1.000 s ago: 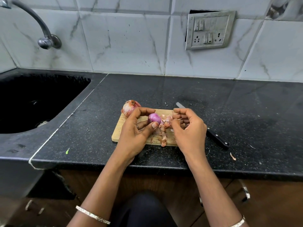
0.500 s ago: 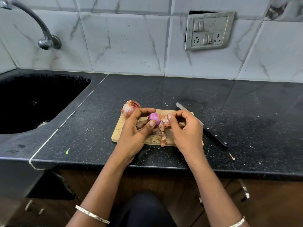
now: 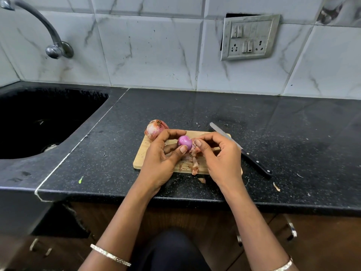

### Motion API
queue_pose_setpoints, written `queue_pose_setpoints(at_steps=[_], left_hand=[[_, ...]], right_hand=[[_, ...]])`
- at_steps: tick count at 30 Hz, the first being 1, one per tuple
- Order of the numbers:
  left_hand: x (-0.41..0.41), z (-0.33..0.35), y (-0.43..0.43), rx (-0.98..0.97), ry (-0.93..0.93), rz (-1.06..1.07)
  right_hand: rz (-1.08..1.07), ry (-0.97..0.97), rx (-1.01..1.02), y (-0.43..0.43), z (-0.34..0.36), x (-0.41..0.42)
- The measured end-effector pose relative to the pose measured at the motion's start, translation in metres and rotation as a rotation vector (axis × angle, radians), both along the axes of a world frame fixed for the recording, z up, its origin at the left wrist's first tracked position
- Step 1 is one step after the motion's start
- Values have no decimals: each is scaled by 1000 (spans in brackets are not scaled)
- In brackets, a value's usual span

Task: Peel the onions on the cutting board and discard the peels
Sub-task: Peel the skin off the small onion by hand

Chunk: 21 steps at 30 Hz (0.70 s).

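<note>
Entry one: small onion [image 3: 185,142], purple and glossy, largely bared, held just above the middle of the cutting board [image 3: 143,153]. The left hand [image 3: 162,163] has its grip closed round it, thumb on the near side, fingers curled behind. The right hand [image 3: 222,159], over the board's right half, has its grip closed in a pinch on a flap of skin [image 3: 193,147] at the onion's right flank. Entry two: unpeeled onion [image 3: 155,129], papery coat whole, at the board's far left corner; we cannot tell whether it sits on the board or just off it. Entry three: peels [image 3: 194,163], heaped on the board's near middle. Entry four: knife [image 3: 252,155], on the desk [image 3: 293,143] just right of the board, blade toward its far right corner, untouched. Entry five: sink [image 3: 39,122], well left of the board. We judge the step in hand to be stripping the last skin from the first onion; the second is not begun, nor the discarding. The next move calls for a steady pull away from the flank while the left hand braces and turns the bulb.
</note>
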<state>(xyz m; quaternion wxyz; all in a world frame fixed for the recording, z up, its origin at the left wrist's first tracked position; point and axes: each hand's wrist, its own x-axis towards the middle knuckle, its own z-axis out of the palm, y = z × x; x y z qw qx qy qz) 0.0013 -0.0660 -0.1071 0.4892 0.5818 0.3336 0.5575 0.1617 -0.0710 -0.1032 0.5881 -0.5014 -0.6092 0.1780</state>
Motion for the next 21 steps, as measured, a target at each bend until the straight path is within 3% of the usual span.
queue_pose_setpoints(at_steps=[7,14,21], left_hand=[[2,3,-1,-49,-83,-20],[1,1,0,-19,-72,-22],[0,-2,3,-24,-50,-20]], right_hand=[[-164,22,-42,4,-4,5],[80,-39,-4,-2,3,-2],[24,-85,-21,3,-3,0]])
